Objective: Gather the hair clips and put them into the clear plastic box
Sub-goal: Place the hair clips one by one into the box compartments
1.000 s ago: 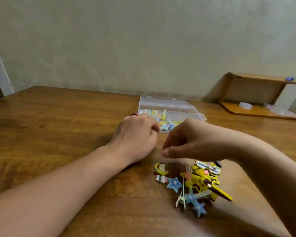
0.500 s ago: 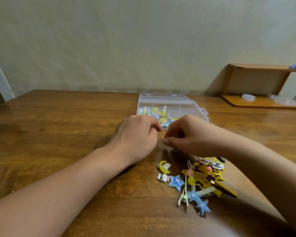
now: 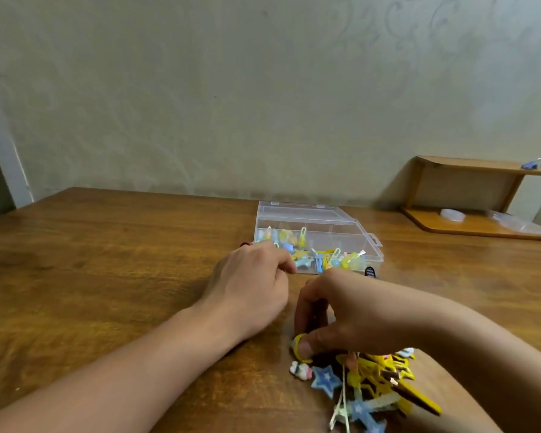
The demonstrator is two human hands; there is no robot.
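Wooden table (image 3: 107, 276), brown, grain visible — bears all items listed.

Clear plastic box (image 3: 341, 232), rectangular, lid open and lying flat on the far side; stands at the middle of the table, toward the far edge. Near compartments hold small coloured hair clips (image 3: 325, 260) in yellow, blue and pale tones.

Loose pile of hair clips (image 3: 375, 379), near right of the table, well apart from the box: yellow star shapes, a blue star clip (image 3: 325, 377), a small white-and-pink clip (image 3: 300, 370) at the pile's left edge, pale green bars at the near end.

Left hand (image 3: 250, 289), resting on the table just near of the box's left corner, fingers curled under; whether it holds anything cannot be told.

Right hand (image 3: 341, 310), over the far edge of the pile, fingers bent downward; thumb and fingers pinch a yellow crescent-shaped clip (image 3: 299, 351) at the pile's far-left corner.

Wooden shelf unit (image 3: 481, 195), far right, against the pale wall (image 3: 263, 89); a small blue object (image 3: 530, 165) lies on its top.
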